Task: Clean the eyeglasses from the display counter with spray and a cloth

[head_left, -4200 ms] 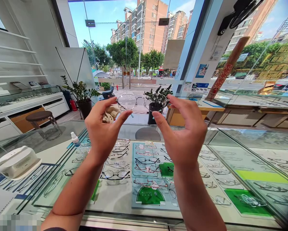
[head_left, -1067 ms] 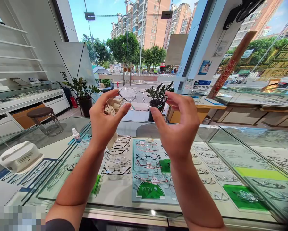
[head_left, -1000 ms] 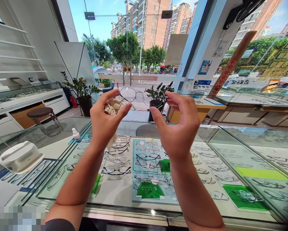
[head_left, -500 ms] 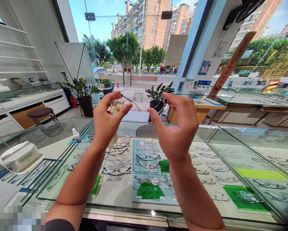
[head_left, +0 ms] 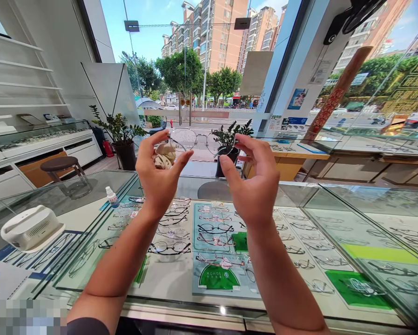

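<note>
A pair of thin-rimmed round eyeglasses (head_left: 201,137) is held up in front of the window, lenses facing the camera. My left hand (head_left: 162,170) grips its left end and also holds a crumpled cream cloth (head_left: 165,157) against the palm. At the right end, the fingertips of my right hand (head_left: 252,174) pinch the frame near the hinge. Below both hands, rows of eyeglasses (head_left: 169,247) lie inside the glass display case (head_left: 174,284).
On the counter's left stand a white device (head_left: 32,228) and a small spray bottle (head_left: 111,197). Potted plants (head_left: 123,153) and a round stool (head_left: 59,164) are beyond the case. Another display counter (head_left: 355,158) is at the right.
The eyeglasses have turned slightly and the lenses now face the camera more squarely. My right hand has shifted a little left; the cloth hangs less below my left hand.
</note>
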`<state>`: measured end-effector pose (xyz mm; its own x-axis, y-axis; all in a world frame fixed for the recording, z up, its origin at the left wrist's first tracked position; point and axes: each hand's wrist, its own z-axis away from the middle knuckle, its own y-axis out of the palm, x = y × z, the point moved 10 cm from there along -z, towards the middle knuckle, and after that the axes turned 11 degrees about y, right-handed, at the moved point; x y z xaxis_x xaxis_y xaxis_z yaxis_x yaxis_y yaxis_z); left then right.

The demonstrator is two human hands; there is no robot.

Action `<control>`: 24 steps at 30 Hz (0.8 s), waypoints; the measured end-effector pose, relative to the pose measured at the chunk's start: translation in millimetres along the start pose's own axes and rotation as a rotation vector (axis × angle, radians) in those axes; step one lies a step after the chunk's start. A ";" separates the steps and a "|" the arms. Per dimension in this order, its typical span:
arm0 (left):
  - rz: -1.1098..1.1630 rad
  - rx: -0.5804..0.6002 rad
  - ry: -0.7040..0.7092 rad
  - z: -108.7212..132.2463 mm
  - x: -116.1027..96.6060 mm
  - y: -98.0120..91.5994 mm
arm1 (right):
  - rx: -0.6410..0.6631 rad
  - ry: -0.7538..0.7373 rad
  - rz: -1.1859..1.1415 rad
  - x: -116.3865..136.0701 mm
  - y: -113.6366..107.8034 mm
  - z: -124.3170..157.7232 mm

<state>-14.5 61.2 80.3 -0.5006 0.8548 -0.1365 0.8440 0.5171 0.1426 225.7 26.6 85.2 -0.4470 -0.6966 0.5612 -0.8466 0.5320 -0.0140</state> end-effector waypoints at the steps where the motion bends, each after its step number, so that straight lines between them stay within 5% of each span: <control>1: -0.021 -0.019 0.027 1.4 -3.6 -1.7 | 0.017 0.035 -0.040 -6.5 2.3 -1.5; 10: -0.086 -0.049 0.108 8.8 -12.5 -3.4 | 0.056 0.213 -0.317 -30.0 11.2 -7.1; 24: 0.046 -0.066 0.154 10.7 -1.3 6.8 | -0.229 0.034 -0.270 -12.5 -7.8 1.2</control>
<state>-6.0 63.1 70.9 -0.4894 0.8718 0.0231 0.8548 0.4743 0.2104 237.5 30.6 77.3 -0.2030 -0.8123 0.5468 -0.8446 0.4277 0.3220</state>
